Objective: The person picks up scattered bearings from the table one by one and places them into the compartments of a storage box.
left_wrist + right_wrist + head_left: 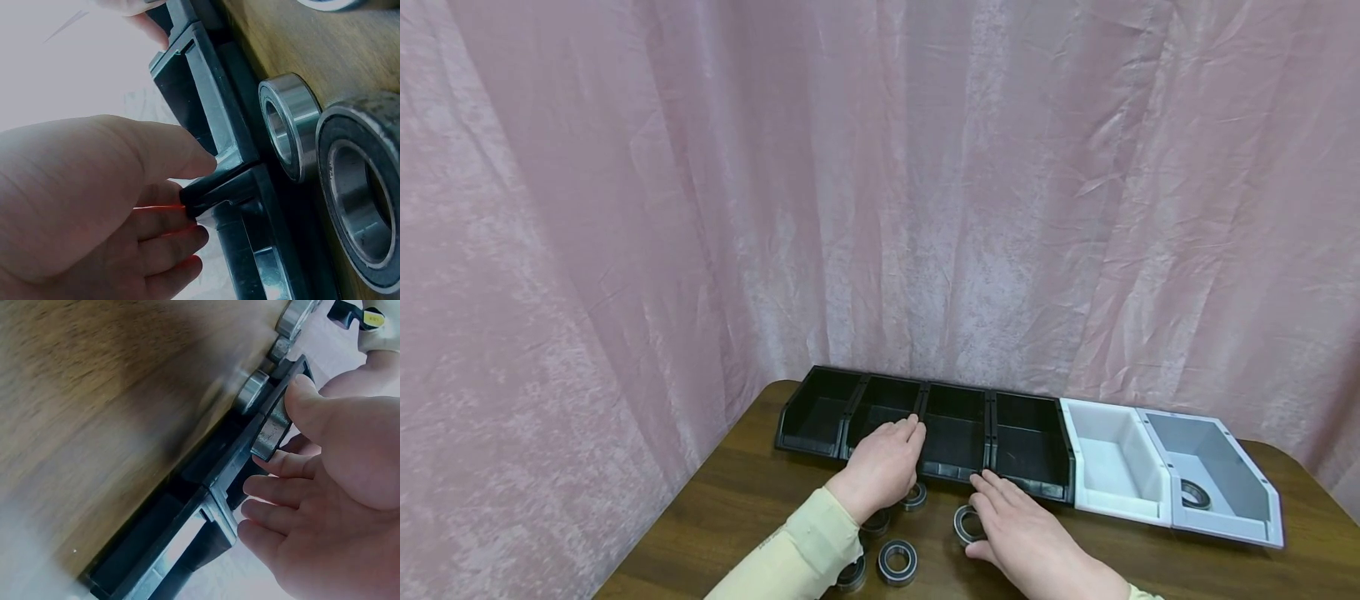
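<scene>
My right hand (1018, 533) pinches a ball bearing (272, 430) between thumb and index finger, just in front of the black bins. In the head view that bearing (959, 530) stands tilted over the table, partly behind the hand. My left hand (882, 462) reaches over the front of a black bin (891, 392), its fingers extended by the divider to the neighbouring bin (955, 429). No bearing shows between its thumb and fingers in the left wrist view. Several more bearings (884, 563) lie on the table around the left forearm, some partly hidden by it.
Black bins stand in a row at the back of the wooden table (700, 517). To their right come a white bin (1108, 458) and a grey bin (1232, 475) with a bearing (1186, 498) inside. A pink curtain (925, 192) hangs behind.
</scene>
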`<state>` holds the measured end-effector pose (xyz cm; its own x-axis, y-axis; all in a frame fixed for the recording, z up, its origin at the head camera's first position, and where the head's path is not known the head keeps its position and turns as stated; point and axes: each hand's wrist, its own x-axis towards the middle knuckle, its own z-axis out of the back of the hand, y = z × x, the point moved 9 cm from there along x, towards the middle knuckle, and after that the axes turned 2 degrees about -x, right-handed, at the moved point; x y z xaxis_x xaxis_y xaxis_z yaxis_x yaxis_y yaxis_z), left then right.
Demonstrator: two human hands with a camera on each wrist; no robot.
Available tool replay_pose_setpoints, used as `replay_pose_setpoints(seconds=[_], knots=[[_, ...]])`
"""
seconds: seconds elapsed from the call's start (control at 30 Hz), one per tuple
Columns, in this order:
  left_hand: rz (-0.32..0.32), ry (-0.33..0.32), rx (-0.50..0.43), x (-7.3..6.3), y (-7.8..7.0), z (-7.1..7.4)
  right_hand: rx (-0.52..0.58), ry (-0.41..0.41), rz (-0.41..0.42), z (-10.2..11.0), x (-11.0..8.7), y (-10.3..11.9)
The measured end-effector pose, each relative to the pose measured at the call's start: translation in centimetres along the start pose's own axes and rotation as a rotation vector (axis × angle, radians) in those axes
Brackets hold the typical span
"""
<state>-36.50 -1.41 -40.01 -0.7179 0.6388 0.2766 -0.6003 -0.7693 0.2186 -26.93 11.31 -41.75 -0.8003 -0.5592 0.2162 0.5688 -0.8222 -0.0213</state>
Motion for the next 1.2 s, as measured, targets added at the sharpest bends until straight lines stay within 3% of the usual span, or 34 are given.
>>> replay_pose_setpoints(seconds=[0.67,1.2], knots=[[-0.023,-0.031,0.001,-0.1,-0.2,0.5,-0.084,-0.087,0.002,1.2,-1.4,-1.2],[-0.032,-0.049,0.018,-0.2,-0.2,0.6,-0.076,-0.1,-0.042,1.9,-2.7,-3.0]])
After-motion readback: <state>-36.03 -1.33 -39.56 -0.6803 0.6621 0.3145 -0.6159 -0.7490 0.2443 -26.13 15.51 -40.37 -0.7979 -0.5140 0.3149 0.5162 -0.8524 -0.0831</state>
